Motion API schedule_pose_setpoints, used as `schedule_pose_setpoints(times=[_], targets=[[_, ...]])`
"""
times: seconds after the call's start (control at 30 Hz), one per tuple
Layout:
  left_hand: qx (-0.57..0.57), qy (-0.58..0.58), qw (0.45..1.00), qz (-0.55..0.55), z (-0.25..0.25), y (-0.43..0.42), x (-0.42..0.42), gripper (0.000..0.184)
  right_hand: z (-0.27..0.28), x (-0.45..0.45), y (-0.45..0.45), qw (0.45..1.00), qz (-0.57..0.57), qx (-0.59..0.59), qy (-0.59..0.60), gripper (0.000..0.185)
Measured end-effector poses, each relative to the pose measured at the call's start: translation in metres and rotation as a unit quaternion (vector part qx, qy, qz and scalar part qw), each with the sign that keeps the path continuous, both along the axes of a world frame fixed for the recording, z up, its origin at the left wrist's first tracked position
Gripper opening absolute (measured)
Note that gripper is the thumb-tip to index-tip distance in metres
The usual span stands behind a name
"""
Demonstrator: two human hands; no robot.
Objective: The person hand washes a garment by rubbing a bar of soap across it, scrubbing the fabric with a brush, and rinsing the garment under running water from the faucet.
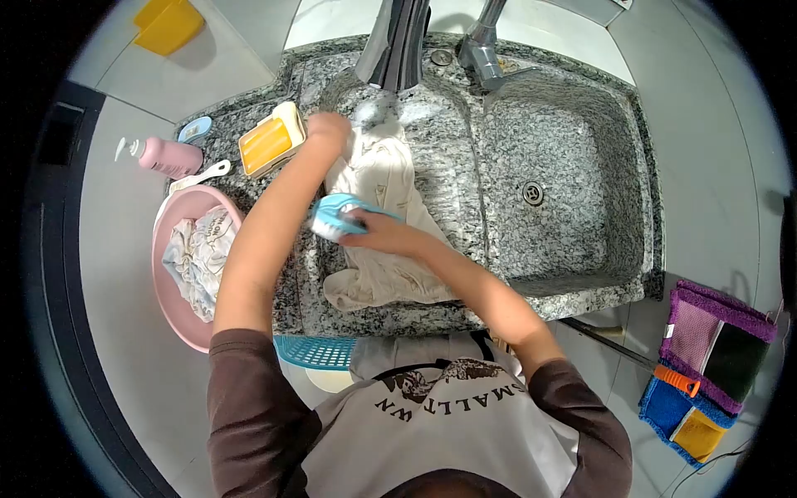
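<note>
A wet white garment [378,178] lies spread on the granite washboard slope [448,166] in the left part of the sink. At its upper left edge my left hand [330,129] is closed on the cloth, though its fingertips are hidden. My right hand [374,232] grips a light-blue scrub brush [340,207] with pale bristles, slightly blurred, over the garment's left side. Just left of my left hand is a yellow soap box [272,143].
A pink basin [162,274] with crumpled cloth stands left, near a pink pump bottle [172,158] and a white-handled brush [203,176]. Chrome faucets [397,41] overhang the back. The deep basin [573,166] is right; mop pads [718,344] lie beyond.
</note>
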State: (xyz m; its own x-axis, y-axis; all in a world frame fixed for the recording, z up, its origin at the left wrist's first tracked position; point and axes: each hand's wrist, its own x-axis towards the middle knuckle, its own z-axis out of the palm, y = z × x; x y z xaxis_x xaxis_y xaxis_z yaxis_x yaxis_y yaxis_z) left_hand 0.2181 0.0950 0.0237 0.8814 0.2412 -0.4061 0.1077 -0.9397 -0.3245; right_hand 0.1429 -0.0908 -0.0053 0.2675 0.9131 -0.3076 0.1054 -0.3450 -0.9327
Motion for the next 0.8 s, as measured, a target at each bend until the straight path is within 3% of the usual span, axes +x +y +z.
schedule_pose_setpoints(times=[0.03, 0.1, 0.17, 0.23, 0.3, 0.37, 0.47, 0.53, 0.57, 0.63, 0.67, 0.7, 0.77, 0.8], targets=[[0.001, 0.0, 1.0, 0.001, -0.007, 0.001, -0.001, 0.022, 0.003, 0.008, -0.01, 0.999, -0.004, -0.032, -0.028, 0.071], [-0.26, 0.012, 0.964, -0.056, -0.025, -0.001, -0.006, 0.031, 0.023, 0.032, -0.041, 0.993, -0.075, -0.087, -0.031, 0.072], [-0.285, -0.023, 0.958, -0.011, -0.055, -0.009, -0.009, 0.035, 0.013, 0.061, -0.074, 0.986, -0.157, -0.031, 0.036, 0.073], [-0.307, -0.059, 0.949, 0.033, -0.061, -0.021, -0.011, 0.039, 0.015, 0.081, -0.098, 0.961, -0.261, -0.078, 0.038, 0.074], [-0.246, -0.101, 0.954, 0.137, -0.059, -0.031, -0.011, 0.041, 0.011, 0.094, -0.114, 0.935, -0.318, -0.04, 0.151, 0.075], [-0.249, -0.103, 0.948, 0.168, -0.058, -0.033, -0.01, 0.042, 0.046, 0.089, -0.11, 0.925, -0.357, -0.084, 0.097, 0.08], [-0.256, -0.102, 0.934, 0.229, -0.067, -0.03, -0.007, 0.043, 0.035, 0.104, -0.1, 0.941, -0.317, -0.061, 0.103, 0.084], [-0.432, -0.182, 0.836, 0.286, -0.08, -0.022, -0.005, 0.042, 0.026, 0.11, -0.087, 0.938, -0.327, -0.04, 0.106, 0.076], [-0.429, -0.184, 0.836, 0.289, -0.087, -0.021, -0.007, 0.042, 0.019, 0.116, -0.081, 0.94, -0.322, -0.039, 0.107, 0.076], [-0.606, -0.384, 0.584, 0.381, -0.097, -0.018, -0.011, 0.025, -0.002, 0.137, -0.061, 0.928, -0.265, 0.002, 0.261, 0.066], [-0.638, -0.303, 0.574, 0.414, -0.09, -0.01, -0.013, 0.029, -0.007, 0.142, -0.05, 0.912, -0.288, 0.017, 0.291, 0.054], [-0.636, -0.307, 0.573, 0.416, -0.086, -0.008, -0.013, 0.029, -0.012, 0.149, -0.038, 0.914, -0.283, 0.018, 0.291, 0.054], [-0.71, -0.287, 0.465, 0.443, -0.075, -0.011, -0.017, 0.045, -0.033, 0.166, -0.015, 0.845, -0.269, 0.101, 0.452, 0.047], [-0.715, -0.252, 0.458, 0.464, -0.065, -0.011, -0.017, 0.05, -0.043, 0.173, -0.005, 0.841, -0.235, 0.114, 0.475, 0.042]])
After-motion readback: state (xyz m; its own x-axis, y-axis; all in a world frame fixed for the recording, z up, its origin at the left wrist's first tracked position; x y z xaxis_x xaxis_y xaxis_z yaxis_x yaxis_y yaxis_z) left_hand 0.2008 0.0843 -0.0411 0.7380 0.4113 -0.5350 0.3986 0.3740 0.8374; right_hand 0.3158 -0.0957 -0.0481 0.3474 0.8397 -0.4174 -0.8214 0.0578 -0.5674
